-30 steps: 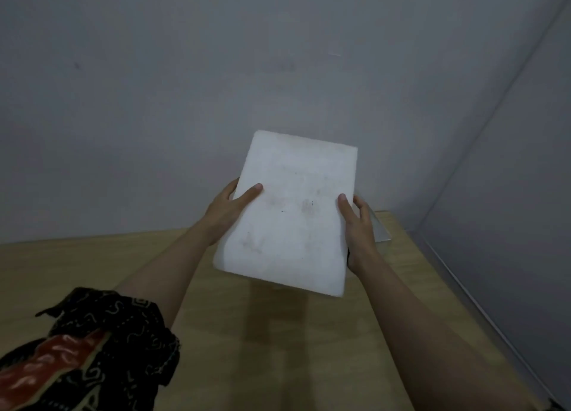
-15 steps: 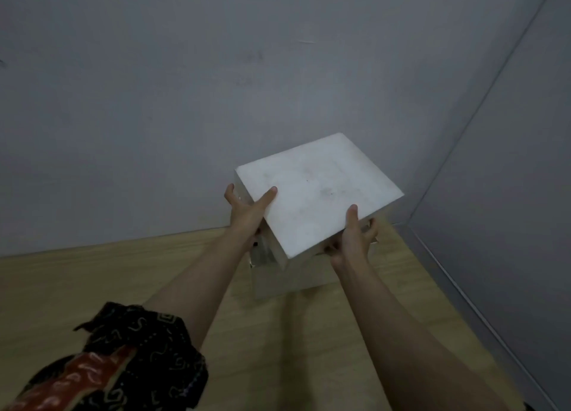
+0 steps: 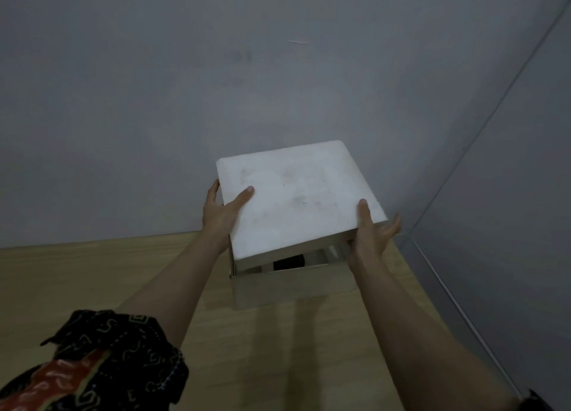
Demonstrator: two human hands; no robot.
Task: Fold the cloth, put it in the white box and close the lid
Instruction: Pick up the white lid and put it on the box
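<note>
A white square lid (image 3: 296, 194) hovers just above the white box (image 3: 278, 287), which stands on the wooden table near the wall corner. My left hand (image 3: 221, 211) grips the lid's left edge, thumb on top. My right hand (image 3: 372, 231) grips its right front corner, thumb on top, fingers under. The lid is tilted, with a gap at the front. Through that gap a dark cloth (image 3: 289, 261) shows inside the box.
The wooden table (image 3: 108, 281) runs left and toward me. Grey walls meet in a corner just behind and right of the box. A dark patterned sleeve (image 3: 102, 361) covers my left upper arm at the lower left.
The lid went from steeply tilted in front of me to nearly flat and lower, right over the box. Both hands moved forward and down with it.
</note>
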